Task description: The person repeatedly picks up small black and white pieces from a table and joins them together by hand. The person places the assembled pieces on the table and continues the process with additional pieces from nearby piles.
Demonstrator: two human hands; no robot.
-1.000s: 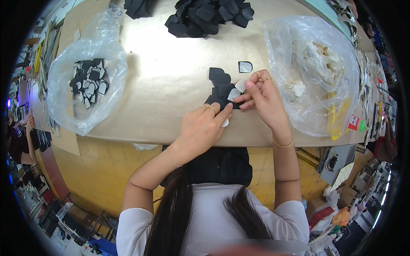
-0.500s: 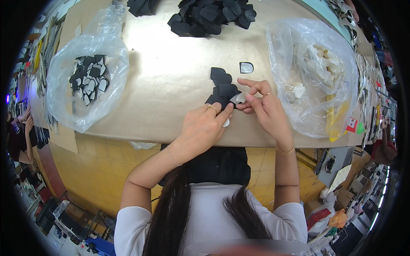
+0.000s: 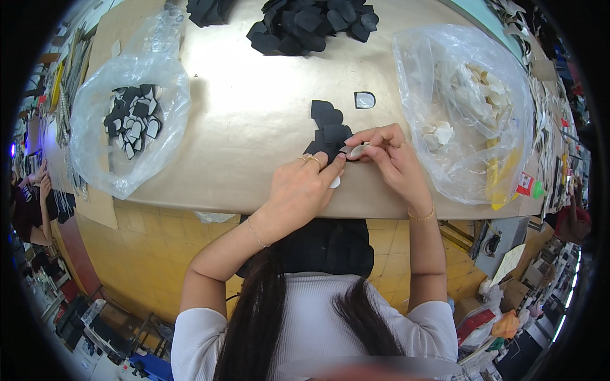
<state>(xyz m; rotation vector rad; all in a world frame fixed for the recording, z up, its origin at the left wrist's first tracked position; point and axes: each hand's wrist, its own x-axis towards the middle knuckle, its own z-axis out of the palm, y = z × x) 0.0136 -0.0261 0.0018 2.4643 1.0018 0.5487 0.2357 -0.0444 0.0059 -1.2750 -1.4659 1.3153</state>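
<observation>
Right hand [image 3: 395,164] has drawn nearer left hand [image 3: 304,189]; both pinch a small pale oval piece [image 3: 356,151] over flat black cutouts [image 3: 330,126].

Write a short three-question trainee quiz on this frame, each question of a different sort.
1. True or false: both hands meet on one small pale piece.
2. The clear bag at the person's left holds mostly: A) black pieces B) yellow sheets C) tools.
3. Fill in: the black pile lies at the table's ___ edge.

Key: 1 true; the left hand and right hand pinch it together. 2 A. 3 far.
</observation>
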